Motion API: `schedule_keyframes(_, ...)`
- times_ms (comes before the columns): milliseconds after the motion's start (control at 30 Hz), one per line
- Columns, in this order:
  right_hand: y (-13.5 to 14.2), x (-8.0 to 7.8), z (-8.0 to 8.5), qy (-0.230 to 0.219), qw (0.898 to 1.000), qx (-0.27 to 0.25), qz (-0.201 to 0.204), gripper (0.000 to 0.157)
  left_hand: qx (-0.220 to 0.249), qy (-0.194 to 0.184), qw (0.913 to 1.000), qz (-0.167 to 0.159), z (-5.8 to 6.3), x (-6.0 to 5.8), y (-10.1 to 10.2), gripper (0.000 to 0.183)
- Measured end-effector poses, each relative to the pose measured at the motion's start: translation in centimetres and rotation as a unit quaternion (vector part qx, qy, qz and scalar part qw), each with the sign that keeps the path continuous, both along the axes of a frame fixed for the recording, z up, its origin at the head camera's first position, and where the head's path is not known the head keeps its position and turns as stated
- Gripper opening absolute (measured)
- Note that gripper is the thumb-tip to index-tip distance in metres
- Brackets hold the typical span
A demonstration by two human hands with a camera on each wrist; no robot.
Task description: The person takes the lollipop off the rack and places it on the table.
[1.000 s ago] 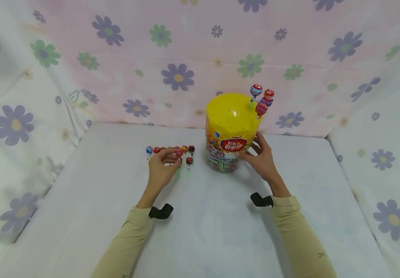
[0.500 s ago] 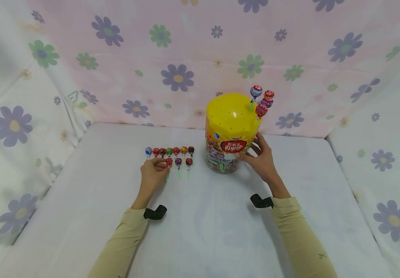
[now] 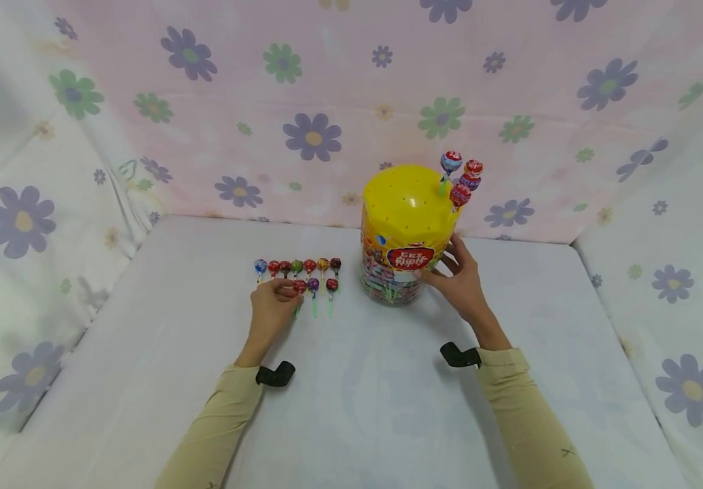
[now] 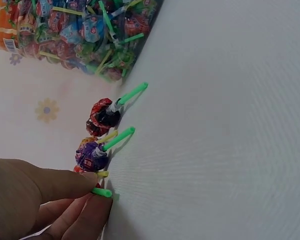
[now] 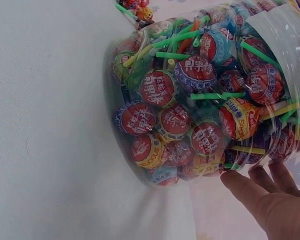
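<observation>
In the head view my left hand pinches a red-wrapped lollipop at the left end of the front row. Its green stick sticks out between thumb and fingers in the left wrist view, where the fingers hide most of the candy. Right beside it lie a purple lollipop and a dark red lollipop, sticks pointing toward me. My right hand grips the right side of a big clear candy jar, thumb on the front, fingers round the side. The jar is full of lollipops under a yellow lid.
Behind the front row lies a back row of several lollipops. Several more lollipops stand in the lid's right edge, above the right hand. A white-covered table ends at a flowered cloth backdrop.
From over the lollipop rows, my left hand has moved left and toward me with the red lollipop, then slightly right. More of both rows shows. The right hand and jar have stayed put.
</observation>
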State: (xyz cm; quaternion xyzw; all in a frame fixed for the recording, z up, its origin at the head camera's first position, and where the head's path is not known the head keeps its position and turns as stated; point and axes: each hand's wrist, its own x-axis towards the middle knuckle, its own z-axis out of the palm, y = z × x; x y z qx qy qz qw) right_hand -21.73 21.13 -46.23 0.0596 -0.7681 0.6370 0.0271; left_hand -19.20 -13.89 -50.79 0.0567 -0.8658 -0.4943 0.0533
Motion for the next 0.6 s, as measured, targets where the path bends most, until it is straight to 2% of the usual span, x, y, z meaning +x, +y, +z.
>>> schedule_keyframes(200,0.0,0.0,-0.1,-0.003,1.000,0.000,0.000,0.089,-0.015,0.009,0.9999,-0.001,0.1,0.1,-0.1,0.030)
schedule_keyframes(333,0.0,0.0,0.1,-0.004,1.000,-0.001,0.000,0.089,-0.019,0.026,0.9995,-0.008,1.0,0.2,-0.2,0.031)
schedule_keyframes(467,0.0,0.0,0.2,-0.003,1.000,-0.003,0.000,0.089,-0.007,0.070,0.9960,-0.056,2.7,-0.1,-0.1,0.032)
schedule_keyframes(600,-0.1,0.1,0.2,0.000,1.000,-0.005,0.001,0.089,0.030,0.125,0.9839,-0.124,5.4,-0.3,1.0,0.030)
